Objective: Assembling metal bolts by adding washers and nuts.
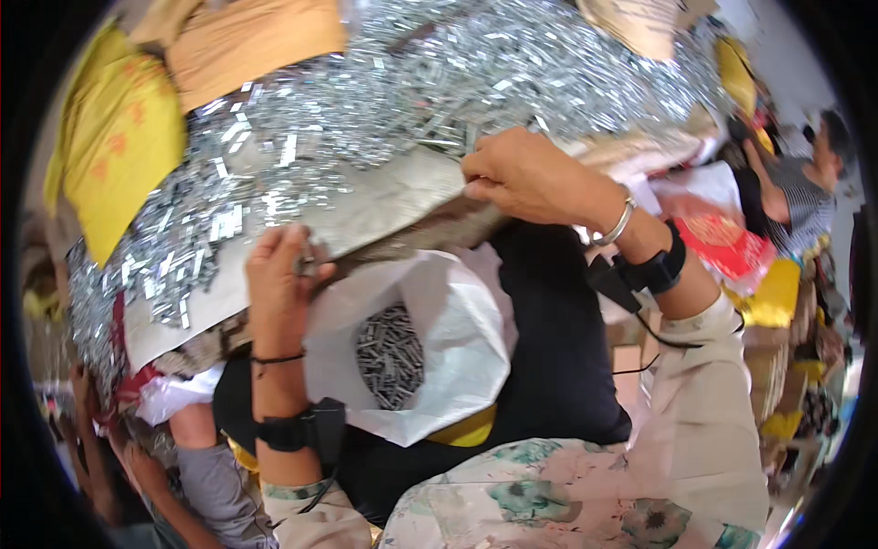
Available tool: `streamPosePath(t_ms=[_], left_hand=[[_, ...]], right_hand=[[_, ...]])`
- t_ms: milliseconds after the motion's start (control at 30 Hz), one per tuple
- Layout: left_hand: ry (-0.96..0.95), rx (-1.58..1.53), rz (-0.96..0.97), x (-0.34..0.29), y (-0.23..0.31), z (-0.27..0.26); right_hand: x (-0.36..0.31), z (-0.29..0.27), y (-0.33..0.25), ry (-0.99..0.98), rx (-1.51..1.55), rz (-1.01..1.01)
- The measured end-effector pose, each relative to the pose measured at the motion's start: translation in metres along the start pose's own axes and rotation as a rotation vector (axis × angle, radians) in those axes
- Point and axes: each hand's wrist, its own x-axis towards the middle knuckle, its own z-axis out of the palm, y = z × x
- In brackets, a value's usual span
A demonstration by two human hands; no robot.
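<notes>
My left hand (pixel 279 274) is closed at the near edge of the pale sheet (pixel 389 197), with small silvery metal pieces (pixel 306 261) showing between thumb and fingers. Farther right, my right hand (pixel 526 174) has its fingers curled together over the sheet's edge; what they pinch, if anything, is hidden. A large heap of shiny, thin metal pieces (pixel 439 78) covers the surface beyond both hands. Below them, on my lap, an open white plastic bag (pixel 462 339) holds many small grey metal pieces (pixel 391 357).
A yellow sack (pixel 119 146) and an orange-brown sack (pixel 261 55) lie on the heap's left side. Red-and-clear plastic packaging (pixel 718 242) is at the right. A person in a striped top (pixel 809 197) sits beyond it; another person's leg (pixel 219 485) is at lower left.
</notes>
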Motion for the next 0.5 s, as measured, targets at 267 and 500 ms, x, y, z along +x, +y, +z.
streamPosePath(t_ms=[267, 500], left_hand=[[0.009, 0.052, -0.018, 0.001, 0.002, -0.013], [0.016, 0.041, -0.004, 0.004, -0.001, -0.006]], right_hand=[[0.109, 0.066, -0.051, 0.307, 0.022, -0.056], [0.128, 0.093, -0.048, 0.461, 0.017, 0.036]])
